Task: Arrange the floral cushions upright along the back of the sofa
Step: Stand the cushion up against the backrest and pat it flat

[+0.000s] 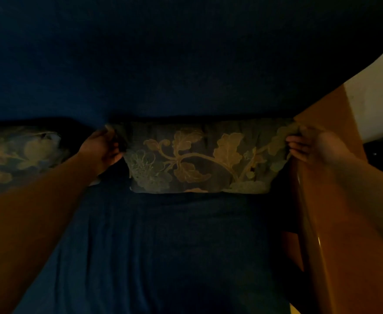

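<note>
A floral cushion (199,159) with pale leaves on dark cloth stands upright against the back of the dark blue sofa (163,64), at its right end. My left hand (103,148) pinches its upper left corner. My right hand (308,146) pinches its upper right corner. A second floral cushion (20,155) leans against the sofa back to the left, partly cut off by the frame edge. The scene is dim.
A polished wooden armrest (335,223) runs along the sofa's right side, close to my right forearm. A pale wall (376,105) shows beyond it. The blue seat (159,250) stretches towards me below the cushion.
</note>
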